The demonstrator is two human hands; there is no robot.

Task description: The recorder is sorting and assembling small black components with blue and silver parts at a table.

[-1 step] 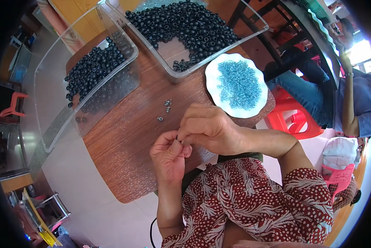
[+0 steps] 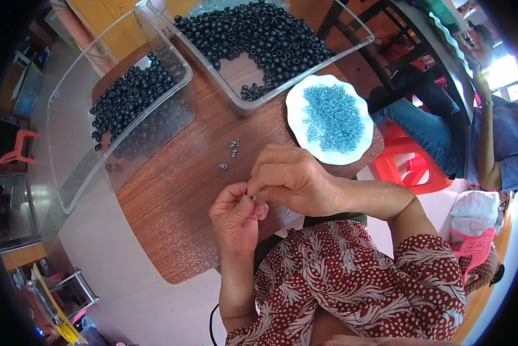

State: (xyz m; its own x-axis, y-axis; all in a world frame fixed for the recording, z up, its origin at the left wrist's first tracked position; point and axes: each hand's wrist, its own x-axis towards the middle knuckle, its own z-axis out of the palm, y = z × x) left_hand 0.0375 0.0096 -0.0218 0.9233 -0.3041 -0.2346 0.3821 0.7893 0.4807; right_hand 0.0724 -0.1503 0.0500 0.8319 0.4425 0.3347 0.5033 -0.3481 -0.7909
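Over the near side of the brown wooden table [image 2: 172,230], my left hand [image 2: 236,218] and my right hand [image 2: 296,181] meet fingertip to fingertip. Both are closed in a pinch. A tiny dark thing [image 2: 249,196] shows between the fingertips, mostly hidden and too small to name. Just beyond my fingers lie several small loose beads [image 2: 234,152] in a short row. To their right, a white scalloped plate [image 2: 294,118] holds a heap of small clear-blue beads [image 2: 335,118].
A clear plastic bin [image 2: 241,104] with many black beads [image 2: 259,40] stands at the back. Another clear bin [image 2: 68,199], also with black beads [image 2: 135,95], overhangs the table's left edge. At right are a red stool [image 2: 409,167] and a seated person [image 2: 495,132] at another table.
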